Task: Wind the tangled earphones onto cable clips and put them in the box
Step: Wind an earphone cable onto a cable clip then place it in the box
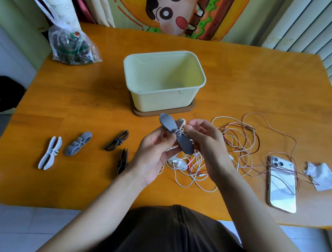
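Two hands meet just below the centre of the frame. The left hand (153, 151) grips a grey cable clip (185, 147) round its waist, one wing tilted toward the upper left and the other toward the lower right. The right hand (202, 143) pinches a white earbud (181, 122) at the clip's middle. Its cord drops into the tangled earphones (242, 147), a heap of white and red cords spread on the table (249, 83) from beneath the hands out to the right.

One red cord crosses a phone (281, 184) lying face down at the right, beside a crumpled tissue (320, 176). The pale box (159, 102) stands open-topped on a brown lid (141, 113), just above the hands. Four spare clips lie at the left: a light grey clip (50, 152), a darker grey clip (78, 143), and two black clips (116, 143), one partly behind the left wrist. A plastic bag (72, 45) sits at the upper left.
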Action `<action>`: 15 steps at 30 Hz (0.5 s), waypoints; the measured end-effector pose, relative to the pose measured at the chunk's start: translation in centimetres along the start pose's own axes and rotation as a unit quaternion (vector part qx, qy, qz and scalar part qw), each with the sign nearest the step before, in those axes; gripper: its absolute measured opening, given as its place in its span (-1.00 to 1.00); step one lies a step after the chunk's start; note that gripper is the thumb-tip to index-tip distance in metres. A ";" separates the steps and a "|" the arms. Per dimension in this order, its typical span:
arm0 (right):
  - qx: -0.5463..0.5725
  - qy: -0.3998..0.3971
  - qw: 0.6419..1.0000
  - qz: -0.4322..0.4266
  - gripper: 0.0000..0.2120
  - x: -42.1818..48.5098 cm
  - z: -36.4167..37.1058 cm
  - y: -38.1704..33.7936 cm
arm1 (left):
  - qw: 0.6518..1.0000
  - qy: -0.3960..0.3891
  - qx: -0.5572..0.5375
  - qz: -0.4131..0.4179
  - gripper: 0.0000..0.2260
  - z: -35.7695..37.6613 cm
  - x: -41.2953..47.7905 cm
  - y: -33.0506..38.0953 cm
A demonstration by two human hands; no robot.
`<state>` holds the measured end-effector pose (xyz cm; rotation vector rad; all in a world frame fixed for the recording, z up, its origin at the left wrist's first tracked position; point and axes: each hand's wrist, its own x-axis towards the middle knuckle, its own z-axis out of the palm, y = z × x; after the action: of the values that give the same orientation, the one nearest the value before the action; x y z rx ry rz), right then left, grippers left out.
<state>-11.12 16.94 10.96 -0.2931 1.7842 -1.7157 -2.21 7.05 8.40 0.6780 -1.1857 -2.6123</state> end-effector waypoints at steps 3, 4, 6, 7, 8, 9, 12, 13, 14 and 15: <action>-0.077 0.025 0.996 -0.035 -0.88 0.2 0.1 0.7 | 0.999 0.028 0.027 0.002 -0.77 -0.3 0.4 -0.1; -0.125 0.035 0.990 -0.052 -0.91 0.3 0.0 1.2 | 0.999 0.038 0.036 0.004 -0.78 -0.4 0.6 -0.1; -0.223 0.057 0.969 -0.086 -0.87 0.3 -0.1 2.0 | 0.996 0.066 0.055 0.010 -0.80 -0.8 0.9 -0.1; -0.262 0.066 0.957 -0.104 -0.80 0.1 -0.2 2.4 | 0.995 0.080 0.064 0.012 -0.80 -1.0 1.0 -0.1; -0.289 0.067 0.947 -0.120 -0.75 -0.1 -0.1 2.6 | 0.993 0.092 0.071 0.011 -0.80 -1.2 1.2 -0.1; -0.305 0.058 0.941 -0.133 -0.72 -0.4 0.1 2.8 | 0.992 0.102 0.074 0.009 -0.81 -1.3 1.4 -0.1; -0.346 0.013 0.926 -0.154 -0.70 -0.8 0.8 3.1 | 0.988 0.134 0.072 0.004 -0.86 -1.4 2.0 0.1; -0.351 0.005 0.923 -0.154 -0.71 -0.7 0.9 3.0 | 0.987 0.141 0.075 0.001 -0.88 -1.5 2.2 0.2; -0.349 0.002 0.925 -0.152 -0.72 -0.6 1.0 2.9 | 0.986 0.147 0.078 -0.004 -0.88 -1.5 2.4 0.2; -0.344 0.003 0.927 -0.148 -0.74 -0.2 1.1 2.8 | 0.985 0.152 0.081 -0.009 -0.89 -1.6 2.7 0.3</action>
<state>-9.59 16.55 8.41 -0.8906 2.3947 -1.1987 -3.82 4.84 6.84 1.0788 -1.3054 -2.3317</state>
